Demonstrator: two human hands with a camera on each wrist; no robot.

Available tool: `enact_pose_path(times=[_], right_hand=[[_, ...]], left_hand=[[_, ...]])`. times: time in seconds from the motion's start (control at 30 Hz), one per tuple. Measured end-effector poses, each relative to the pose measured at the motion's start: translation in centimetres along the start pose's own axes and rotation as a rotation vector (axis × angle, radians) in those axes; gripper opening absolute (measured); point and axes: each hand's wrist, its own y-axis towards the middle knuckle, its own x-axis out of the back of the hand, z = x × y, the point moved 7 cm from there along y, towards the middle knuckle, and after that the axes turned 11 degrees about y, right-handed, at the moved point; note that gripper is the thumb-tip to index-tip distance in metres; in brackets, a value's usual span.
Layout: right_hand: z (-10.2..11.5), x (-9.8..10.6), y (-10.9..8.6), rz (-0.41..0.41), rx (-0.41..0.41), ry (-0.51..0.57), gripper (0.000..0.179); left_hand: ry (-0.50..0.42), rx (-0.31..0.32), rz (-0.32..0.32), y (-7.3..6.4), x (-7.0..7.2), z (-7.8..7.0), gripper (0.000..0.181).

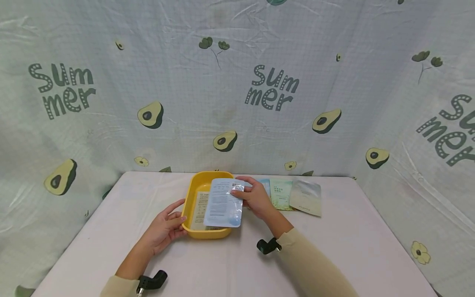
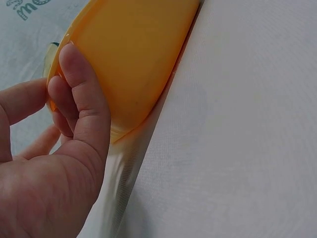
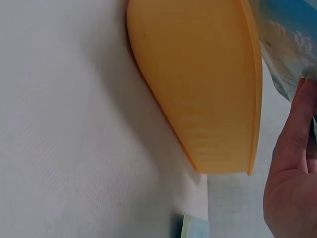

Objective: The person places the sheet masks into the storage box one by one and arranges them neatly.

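My right hand (image 1: 257,199) pinches a flat light blue packet (image 1: 222,206) by its right edge, thumb over the printed face. This packet hangs above the right side of a yellow plastic basin (image 1: 188,218) and hides part of it. In the right wrist view, the packet's blue front (image 3: 292,29) shows beside the basin's rim, with the fingers behind. My left hand (image 1: 167,227) holds the basin's left wall, thumb near the front corner. The left wrist view has its fingers and thumb around the rim. Inside the basin lies a beige packet (image 1: 199,208) with small print, partly covered.
Right of the basin, several packets overlap on the white table (image 1: 356,247): a blue one (image 1: 265,184), a green one (image 1: 281,194) and a silver-beige one (image 1: 306,197). A printed cloth (image 1: 237,115) hangs behind the table and along its sides.
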Motion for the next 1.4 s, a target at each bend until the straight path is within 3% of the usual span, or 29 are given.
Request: enact_pose_path(times=[0.37, 0.73, 1.4], right_hand=[[-0.1, -1.4, 1.1, 0.022, -0.013, -0.023, 0.069], [-0.3, -2.8, 2.1, 0.013, -0.011, -0.052, 0.059], [-0.4, -4.6, 2.5, 0.005, 0.006, -0.277, 0.051]], left_hand=[[-0.006, 0.001, 0.013, 0.1, -0.1, 0.1, 0.074], [0.001, 0.004, -0.001, 0.1, -0.1, 0.0, 0.074], [-0.016, 0.009, -0.007, 0.2, -0.2, 0.2, 0.074]])
